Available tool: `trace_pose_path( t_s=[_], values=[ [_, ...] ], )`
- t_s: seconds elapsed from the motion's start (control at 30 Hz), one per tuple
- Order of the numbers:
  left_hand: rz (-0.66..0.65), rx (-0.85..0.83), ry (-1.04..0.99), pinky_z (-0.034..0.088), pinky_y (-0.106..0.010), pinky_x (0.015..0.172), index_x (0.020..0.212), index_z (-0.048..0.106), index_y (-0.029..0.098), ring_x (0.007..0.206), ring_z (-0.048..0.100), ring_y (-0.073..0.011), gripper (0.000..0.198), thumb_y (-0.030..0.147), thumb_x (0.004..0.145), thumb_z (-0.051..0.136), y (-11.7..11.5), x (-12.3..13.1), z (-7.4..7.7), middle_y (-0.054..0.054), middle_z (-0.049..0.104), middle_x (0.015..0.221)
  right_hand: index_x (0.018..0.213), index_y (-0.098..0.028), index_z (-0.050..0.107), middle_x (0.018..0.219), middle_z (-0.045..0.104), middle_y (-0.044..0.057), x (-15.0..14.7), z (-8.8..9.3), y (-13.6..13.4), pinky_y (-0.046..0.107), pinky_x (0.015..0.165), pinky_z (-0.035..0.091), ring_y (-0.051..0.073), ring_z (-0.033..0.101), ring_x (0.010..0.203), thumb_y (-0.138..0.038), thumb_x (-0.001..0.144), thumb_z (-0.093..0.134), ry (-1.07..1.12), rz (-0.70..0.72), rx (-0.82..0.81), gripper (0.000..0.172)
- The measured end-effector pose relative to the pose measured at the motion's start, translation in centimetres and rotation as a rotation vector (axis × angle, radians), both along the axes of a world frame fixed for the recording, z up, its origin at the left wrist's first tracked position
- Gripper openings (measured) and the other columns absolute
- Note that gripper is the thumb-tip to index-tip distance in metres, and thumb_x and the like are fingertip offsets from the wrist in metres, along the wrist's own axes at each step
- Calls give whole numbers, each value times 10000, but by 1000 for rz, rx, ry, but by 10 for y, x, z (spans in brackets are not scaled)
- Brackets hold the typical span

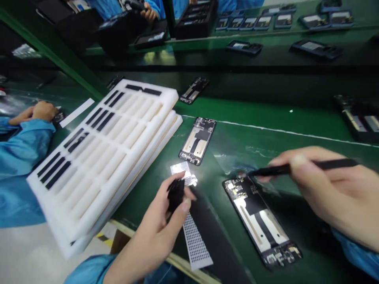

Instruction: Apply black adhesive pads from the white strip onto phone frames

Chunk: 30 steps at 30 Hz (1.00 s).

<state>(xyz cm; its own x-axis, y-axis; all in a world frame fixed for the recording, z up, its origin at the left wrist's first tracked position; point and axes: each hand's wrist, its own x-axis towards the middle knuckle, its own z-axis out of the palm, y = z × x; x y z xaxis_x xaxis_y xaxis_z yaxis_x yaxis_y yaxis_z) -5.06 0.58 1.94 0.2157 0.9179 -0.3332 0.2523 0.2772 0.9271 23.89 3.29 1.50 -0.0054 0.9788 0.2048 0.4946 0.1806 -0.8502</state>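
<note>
My left hand pinches a small black piece between thumb and fingers, just above a perforated silver strip lying on the green bench. My right hand grips a thin black tool like a pen. Its tip rests at the top end of an open phone frame lying in front of me. A second open phone frame lies further back, between the foam trays and my right hand.
Stacked white foam trays with black strips in their slots sit at the left. Another person's hand and blue sleeve are at far left. More phone frames and black trays lie beyond, with people at the back.
</note>
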Motion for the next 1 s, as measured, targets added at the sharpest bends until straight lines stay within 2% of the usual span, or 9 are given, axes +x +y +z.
trace_pose_path(
  t_s=[0.03,0.07,0.17,0.23,0.27,0.37,0.47,0.6,1.0],
  values=[
    [-9,54,132,495,-239,872,1379,470,311,982,607,-152,376,303,1008,532,-16,-12,0,-8,647,1086,873,-273,737,933,759,1,-6,0,-7,237,762,595,157,740,850,-306,1004,547,-21,119,-17,233],
    [-86,123,243,498,-241,874,1379,479,313,996,617,-160,377,272,1006,517,-32,-23,-1,-11,657,1095,904,-271,732,909,762,-6,-13,-2,-15,214,726,594,147,740,829,-274,990,569,-18,251,-51,185],
    [-437,457,555,512,-276,869,1419,485,260,1036,632,-195,491,96,963,404,-76,-46,-10,-68,659,1218,1034,-238,697,945,767,8,-33,-13,-47,205,727,591,139,737,838,-173,976,568,39,581,-165,155],
    [-641,684,770,513,-324,865,1446,477,220,1042,620,-221,595,4,902,365,-98,-49,-18,-100,593,1394,1097,-216,675,978,757,29,-42,-23,-66,229,771,582,146,725,877,-125,967,563,50,690,-197,195],
    [-721,742,862,511,-348,861,1453,474,208,1038,611,-233,612,-10,892,366,-105,-48,-21,-102,530,1481,1119,-210,668,985,753,38,-44,-27,-72,239,777,577,152,720,887,-116,966,559,50,720,-200,210],
    [-896,745,967,509,-373,814,1490,423,183,992,591,-230,560,48,950,366,-116,-37,-29,-79,330,1632,1122,-200,667,969,748,52,-44,-36,-83,254,783,573,168,720,901,-113,968,551,32,727,-204,212],
    [-940,717,993,496,-394,811,1527,359,165,992,576,-231,525,113,1005,330,-117,-29,-32,-65,265,1658,1097,-201,681,940,749,51,-43,-38,-84,255,798,582,180,730,913,-123,963,556,-10,699,-190,199],
    [-953,711,1003,483,-411,800,1537,335,133,1008,575,-251,517,149,1020,327,-116,-30,-33,-84,310,1639,1076,-215,684,940,755,44,-40,-35,-85,245,797,585,171,734,902,-124,960,565,-17,646,-173,190],
    [-1001,738,974,519,-421,774,1537,328,107,970,597,-272,587,96,955,402,-111,-34,-36,-116,417,1579,1109,-207,672,981,758,58,-45,-39,-84,269,794,598,187,733,918,-115,951,566,20,707,-224,212]
  ],
)
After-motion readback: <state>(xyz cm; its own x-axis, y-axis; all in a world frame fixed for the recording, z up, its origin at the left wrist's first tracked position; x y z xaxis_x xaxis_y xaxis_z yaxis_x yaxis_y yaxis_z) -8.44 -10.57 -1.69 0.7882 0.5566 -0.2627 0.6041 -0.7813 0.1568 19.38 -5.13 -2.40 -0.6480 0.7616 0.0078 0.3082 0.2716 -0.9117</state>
